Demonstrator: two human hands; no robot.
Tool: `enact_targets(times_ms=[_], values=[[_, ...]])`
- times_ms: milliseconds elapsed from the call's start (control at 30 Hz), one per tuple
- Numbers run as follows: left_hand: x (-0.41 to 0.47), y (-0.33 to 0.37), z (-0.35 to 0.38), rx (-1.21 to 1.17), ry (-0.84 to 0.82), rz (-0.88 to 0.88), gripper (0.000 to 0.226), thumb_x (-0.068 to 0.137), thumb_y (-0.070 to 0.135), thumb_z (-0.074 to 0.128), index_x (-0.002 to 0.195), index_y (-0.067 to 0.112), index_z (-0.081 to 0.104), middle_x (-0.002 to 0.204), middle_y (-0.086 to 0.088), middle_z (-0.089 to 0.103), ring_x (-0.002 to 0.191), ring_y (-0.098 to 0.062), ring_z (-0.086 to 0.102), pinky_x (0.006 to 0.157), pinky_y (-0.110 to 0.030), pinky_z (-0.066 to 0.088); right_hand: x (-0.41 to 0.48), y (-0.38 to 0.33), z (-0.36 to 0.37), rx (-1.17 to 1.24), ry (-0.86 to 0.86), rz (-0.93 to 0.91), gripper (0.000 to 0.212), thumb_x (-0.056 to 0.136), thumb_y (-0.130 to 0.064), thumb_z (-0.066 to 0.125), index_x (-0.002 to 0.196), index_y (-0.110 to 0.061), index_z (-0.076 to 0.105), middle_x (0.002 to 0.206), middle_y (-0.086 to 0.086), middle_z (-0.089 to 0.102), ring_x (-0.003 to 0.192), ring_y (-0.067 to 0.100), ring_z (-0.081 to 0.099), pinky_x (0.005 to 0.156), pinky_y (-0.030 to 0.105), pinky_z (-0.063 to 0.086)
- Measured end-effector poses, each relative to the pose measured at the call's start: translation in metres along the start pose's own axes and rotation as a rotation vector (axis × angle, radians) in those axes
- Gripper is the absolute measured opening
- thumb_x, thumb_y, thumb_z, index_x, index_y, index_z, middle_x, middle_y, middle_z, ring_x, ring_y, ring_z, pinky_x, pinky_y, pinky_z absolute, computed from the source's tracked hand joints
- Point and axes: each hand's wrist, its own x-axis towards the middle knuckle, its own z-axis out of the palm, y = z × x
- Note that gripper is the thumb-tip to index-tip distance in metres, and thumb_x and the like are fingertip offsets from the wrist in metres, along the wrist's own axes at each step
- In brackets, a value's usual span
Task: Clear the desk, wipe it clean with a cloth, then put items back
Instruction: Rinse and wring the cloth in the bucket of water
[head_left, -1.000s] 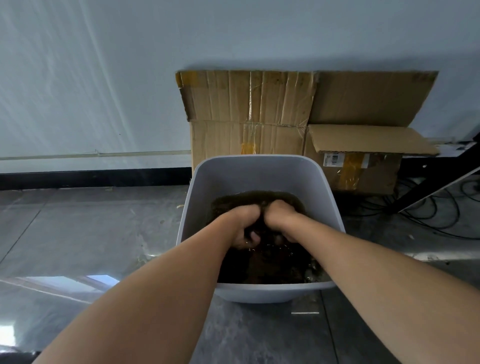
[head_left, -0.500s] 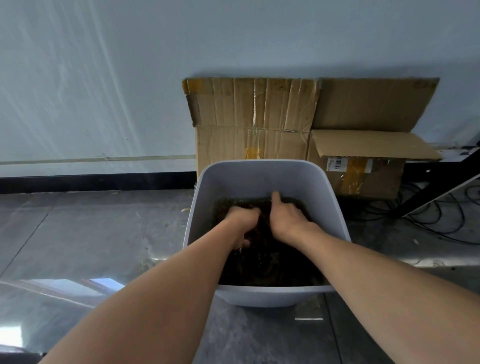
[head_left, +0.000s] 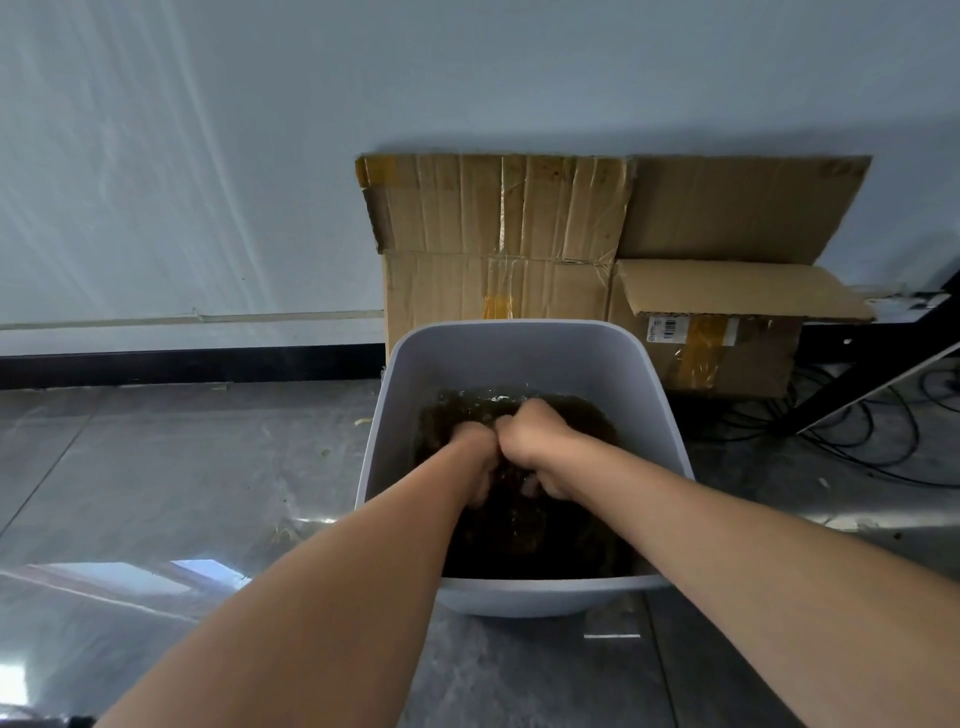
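A pale grey plastic tub (head_left: 519, 335) stands on the floor, part filled with dark brown water (head_left: 545, 535). Both my forearms reach into it. My left hand (head_left: 474, 448) and my right hand (head_left: 537, 435) are curled into fists, knuckles side by side at the water's surface. Their fingers dip below it and grip a dark wet cloth (head_left: 511, 480) bunched between them. Most of the cloth is hidden in the murky water.
Flattened cardboard (head_left: 498, 218) leans on the white wall behind the tub, beside an open cardboard box (head_left: 727, 338). A black slanted frame leg (head_left: 878, 371) and loose cables (head_left: 862, 436) lie at the right. Glossy grey floor tiles (head_left: 182, 467) spread to the left.
My right hand, half a second ago stretched forward with a finger out, has curled back into a fist beside the left. The water ripples at the far side.
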Motion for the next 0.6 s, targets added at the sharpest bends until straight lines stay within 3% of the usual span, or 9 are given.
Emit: enact_targets(times_ms=[100, 200, 267, 300, 367, 433, 500, 600], values=[[-0.003, 0.003, 0.001, -0.116, -0.069, 0.021, 0.038, 0.104, 0.022, 0.033, 0.074, 0.007, 0.05, 0.062, -0.013, 0.048, 0.052, -0.023, 0.044, 0.045, -0.023, 0.031, -0.001, -0.003, -0.004, -0.01, 0.111, -0.032, 0.018, 0.105, -0.02, 0.038, 0.108, -0.007, 0.05, 0.101, 0.016, 0.059, 0.067, 0.027, 0.055, 0.052, 0.033, 0.049], [-0.012, 0.006, 0.001, -0.119, -0.108, 0.107, 0.034, 0.102, 0.037, 0.051, 0.093, 0.007, 0.067, 0.071, -0.008, 0.064, 0.053, -0.019, 0.058, 0.044, -0.02, 0.044, 0.011, 0.004, -0.019, -0.015, 0.243, -0.033, 0.03, 0.106, -0.019, 0.03, 0.131, -0.009, 0.043, 0.117, 0.016, 0.06, 0.09, 0.029, 0.061, 0.079, 0.044, 0.055], [-0.014, 0.011, 0.001, -0.173, -0.095, 0.174, 0.045, 0.102, 0.046, 0.047, 0.12, 0.009, 0.066, 0.098, -0.012, 0.073, 0.083, -0.025, 0.07, 0.076, -0.033, 0.059, 0.011, 0.005, -0.032, -0.098, 0.23, -0.049, 0.041, 0.104, -0.017, 0.038, 0.143, -0.008, 0.035, 0.131, 0.018, 0.056, 0.114, 0.034, 0.058, 0.096, 0.046, 0.048], [-0.013, 0.012, 0.0, -0.171, -0.037, 0.215, 0.053, 0.103, 0.05, 0.038, 0.128, 0.01, 0.062, 0.113, -0.013, 0.07, 0.101, -0.027, 0.067, 0.094, -0.036, 0.052, 0.009, 0.004, -0.038, -0.123, 0.166, -0.072, 0.046, 0.1, -0.014, 0.047, 0.144, -0.007, 0.038, 0.13, 0.018, 0.057, 0.116, 0.033, 0.057, 0.097, 0.042, 0.048], [-0.01, 0.013, -0.003, -0.088, 0.11, 0.299, 0.063, 0.105, 0.051, 0.023, 0.135, 0.008, 0.057, 0.129, -0.013, 0.063, 0.12, -0.029, 0.056, 0.102, -0.031, 0.037, 0.001, 0.0, -0.05, -0.051, -0.025, -0.107, 0.039, 0.088, -0.009, 0.057, 0.127, -0.007, 0.06, 0.111, 0.015, 0.066, 0.101, 0.03, 0.063, 0.081, 0.034, 0.054], [-0.008, 0.01, -0.004, -0.044, 0.169, 0.366, 0.065, 0.106, 0.05, 0.017, 0.135, 0.009, 0.058, 0.131, -0.011, 0.061, 0.123, -0.028, 0.054, 0.104, -0.033, 0.035, -0.009, -0.004, -0.058, -0.034, -0.176, -0.091, 0.024, 0.081, -0.011, 0.06, 0.104, -0.009, 0.068, 0.089, 0.011, 0.066, 0.083, 0.026, 0.063, 0.062, 0.029, 0.049], [-0.008, 0.008, -0.002, -0.073, 0.181, 0.389, 0.061, 0.106, 0.048, 0.016, 0.137, 0.011, 0.053, 0.134, -0.01, 0.059, 0.125, -0.028, 0.052, 0.109, -0.038, 0.034, -0.014, -0.007, -0.06, -0.015, -0.192, -0.092, 0.014, 0.086, -0.014, 0.062, 0.097, -0.01, 0.068, 0.079, 0.009, 0.064, 0.075, 0.024, 0.061, 0.058, 0.028, 0.045], [0.001, 0.007, -0.002, -0.117, 0.201, 0.27, 0.062, 0.104, 0.046, 0.02, 0.14, 0.006, 0.049, 0.133, -0.017, 0.058, 0.123, -0.033, 0.053, 0.108, -0.037, 0.037, -0.014, -0.012, -0.054, 0.18, -0.107, -0.097, 0.017, 0.096, -0.019, 0.056, 0.099, -0.006, 0.066, 0.074, 0.011, 0.061, 0.07, 0.026, 0.06, 0.057, 0.03, 0.045]])
